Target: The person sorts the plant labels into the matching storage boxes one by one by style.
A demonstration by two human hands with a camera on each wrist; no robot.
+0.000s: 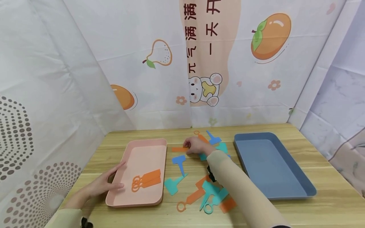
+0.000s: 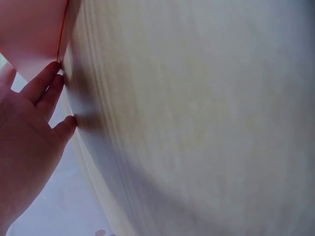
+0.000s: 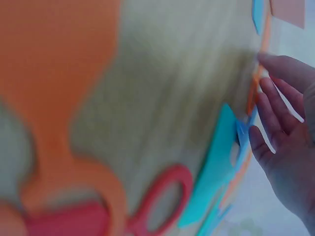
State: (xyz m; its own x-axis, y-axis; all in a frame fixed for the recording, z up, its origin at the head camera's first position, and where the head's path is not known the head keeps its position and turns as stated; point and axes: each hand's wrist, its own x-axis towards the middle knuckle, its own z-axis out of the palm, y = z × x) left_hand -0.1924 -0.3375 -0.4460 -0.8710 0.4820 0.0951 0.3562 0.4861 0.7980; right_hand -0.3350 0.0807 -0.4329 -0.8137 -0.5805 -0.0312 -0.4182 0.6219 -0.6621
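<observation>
My right hand (image 1: 196, 145) is over the far middle of the wooden table, its thumb and fingers curled about the right end of an orange plant label (image 1: 177, 149). That end is hidden by the hand in the head view. In the right wrist view, the fingertips (image 3: 261, 58) are right at an orange strip. My left hand (image 1: 104, 183) rests at the left rim of a pink tray (image 1: 131, 155), with thumb and fingers spread and fairly straight. Several orange ring-ended labels (image 1: 151, 180) lie stacked inside this tray.
Blue T-shaped labels (image 1: 179, 161), teal T-shaped labels (image 1: 172, 186) and orange ring-ended labels (image 1: 195, 196) lie scattered between the trays, some overlapping. The right forearm crosses over part of them. A blue-grey tray (image 1: 273, 164) stands at the right. A printed curtain (image 1: 142, 79) hangs behind.
</observation>
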